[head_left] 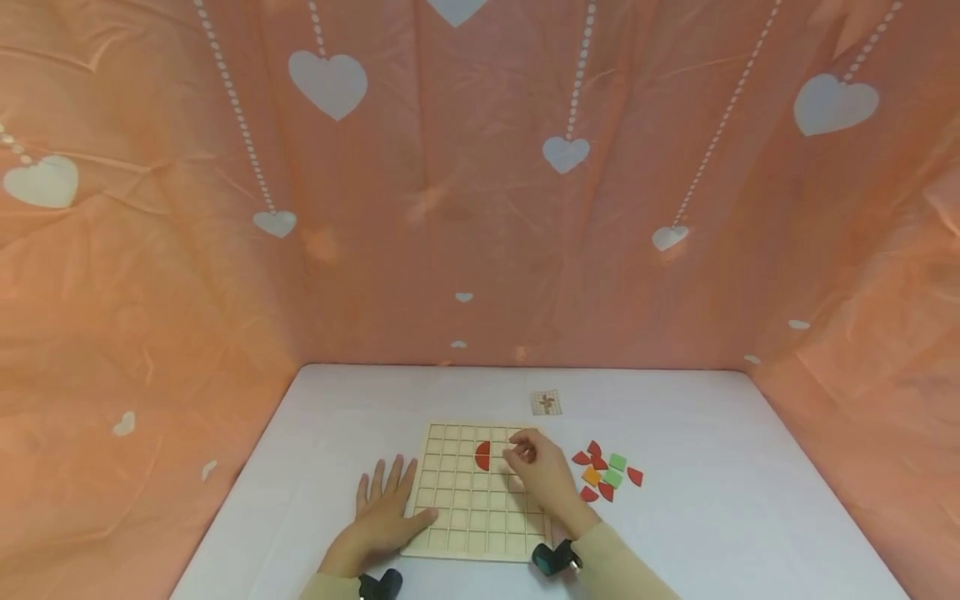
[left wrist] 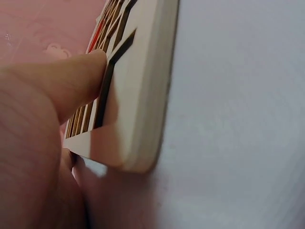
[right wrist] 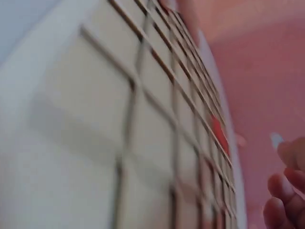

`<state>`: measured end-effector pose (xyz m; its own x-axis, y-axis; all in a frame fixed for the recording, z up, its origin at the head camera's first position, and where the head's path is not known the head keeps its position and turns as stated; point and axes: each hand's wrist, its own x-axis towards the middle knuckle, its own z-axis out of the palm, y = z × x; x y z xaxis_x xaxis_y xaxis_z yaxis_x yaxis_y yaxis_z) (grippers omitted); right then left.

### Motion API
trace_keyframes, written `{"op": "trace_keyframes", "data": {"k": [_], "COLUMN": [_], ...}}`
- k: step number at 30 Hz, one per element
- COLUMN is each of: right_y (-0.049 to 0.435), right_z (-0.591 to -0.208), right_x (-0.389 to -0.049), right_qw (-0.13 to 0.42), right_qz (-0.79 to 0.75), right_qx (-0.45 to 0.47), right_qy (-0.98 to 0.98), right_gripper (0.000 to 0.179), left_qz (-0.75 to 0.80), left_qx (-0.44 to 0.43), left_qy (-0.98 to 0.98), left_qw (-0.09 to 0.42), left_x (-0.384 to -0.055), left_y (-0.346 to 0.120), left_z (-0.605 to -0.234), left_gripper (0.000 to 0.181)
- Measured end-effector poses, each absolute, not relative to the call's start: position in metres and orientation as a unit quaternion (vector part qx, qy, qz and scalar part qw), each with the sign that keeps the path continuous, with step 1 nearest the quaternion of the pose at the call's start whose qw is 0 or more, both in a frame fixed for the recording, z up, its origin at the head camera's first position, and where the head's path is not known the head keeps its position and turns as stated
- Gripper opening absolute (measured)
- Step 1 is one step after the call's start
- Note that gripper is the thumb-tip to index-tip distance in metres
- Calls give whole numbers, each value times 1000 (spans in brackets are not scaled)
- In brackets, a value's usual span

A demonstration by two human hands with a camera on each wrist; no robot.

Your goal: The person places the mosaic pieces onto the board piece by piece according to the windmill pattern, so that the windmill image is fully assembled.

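Observation:
A square wooden grid board (head_left: pixel 470 521) lies on the white table. Two red quarter-circle pieces (head_left: pixel 483 456) sit in its upper squares, side by side as a half disc. My left hand (head_left: pixel 384 512) lies with spread fingers along the board's left side, its thumb on the board's edge squares. Over the board's upper right squares, my right hand (head_left: pixel 542 468) has thumb and fingers brought together. In the right wrist view, a red quarter-circle piece (right wrist: pixel 296 178) shows between those fingers, mostly hidden by them.
Right of the board lie loose pieces: several red quarter circles (head_left: pixel 635 477), green squares (head_left: pixel 617 462) and an orange square (head_left: pixel 592 476). A small pattern card (head_left: pixel 546 403) lies behind the board. Pink cloth (head_left: pixel 480 250) with hearts surrounds the table.

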<state>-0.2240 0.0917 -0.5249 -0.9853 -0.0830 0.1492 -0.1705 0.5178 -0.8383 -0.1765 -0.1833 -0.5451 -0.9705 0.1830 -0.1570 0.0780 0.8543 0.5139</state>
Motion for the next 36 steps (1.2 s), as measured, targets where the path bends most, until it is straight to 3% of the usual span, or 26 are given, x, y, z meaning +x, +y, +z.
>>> {"op": "trace_keyframes", "data": {"k": [13,18,26,36], "right_y": [200,210,219,222], "right_z": [-524,-524,-520,-521], "right_x": [-217,-218,-219,-225], "right_qw": [19,4,14,0], "right_qz": [428,416,382,373], "right_qx": [-6,-5,-11,-24], "right_qy": [-904,-909,-924,-928], "right_gripper": [24,22,36,35], "left_qz": [278,283,282,290], "left_qx": [63,61,64,68], "left_qy": [953,952,953,951], "left_qw": [106,99,88,88], "left_x": [-175,-174,-175,-174], "left_y": [-184,-184,-184,-183], "left_z": [-547,-543,-542,-540], "left_gripper": [95,94,96,93]}}
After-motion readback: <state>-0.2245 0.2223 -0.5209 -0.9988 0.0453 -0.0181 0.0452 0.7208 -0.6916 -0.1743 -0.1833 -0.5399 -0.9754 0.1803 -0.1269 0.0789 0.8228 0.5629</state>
